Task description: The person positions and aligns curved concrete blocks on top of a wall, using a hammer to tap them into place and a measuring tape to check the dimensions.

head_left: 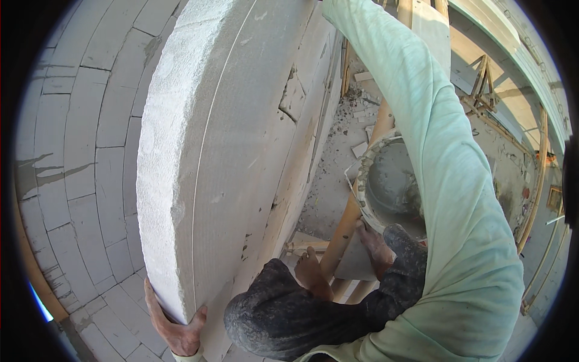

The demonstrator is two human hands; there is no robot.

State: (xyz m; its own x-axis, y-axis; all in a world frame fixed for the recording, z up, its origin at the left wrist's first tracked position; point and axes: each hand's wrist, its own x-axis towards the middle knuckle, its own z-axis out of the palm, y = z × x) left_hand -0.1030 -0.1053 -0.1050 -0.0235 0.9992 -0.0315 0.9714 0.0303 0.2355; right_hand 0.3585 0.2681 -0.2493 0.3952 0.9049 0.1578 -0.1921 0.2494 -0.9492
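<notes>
A long, pale aerated-concrete block (226, 139) stands on edge on top of a block wall, with a rough white upper face and a thin line along its side. At its near end my left hand (178, 332) is closed round the corner, fingers on one side and thumb on the other. My right arm, in a light green sleeve (434, 139), reaches far forward along the block's side. Its hand lies beyond the top edge of the picture, so its hold is hidden.
Right of the wall, a bucket of grey mortar (392, 175) stands beside my bare feet (313, 274) on wooden poles (344, 241). Rubble (362, 111) litters the floor below. Another block wall (90, 133) rises on the left. A wooden frame (482, 84) stands farther right.
</notes>
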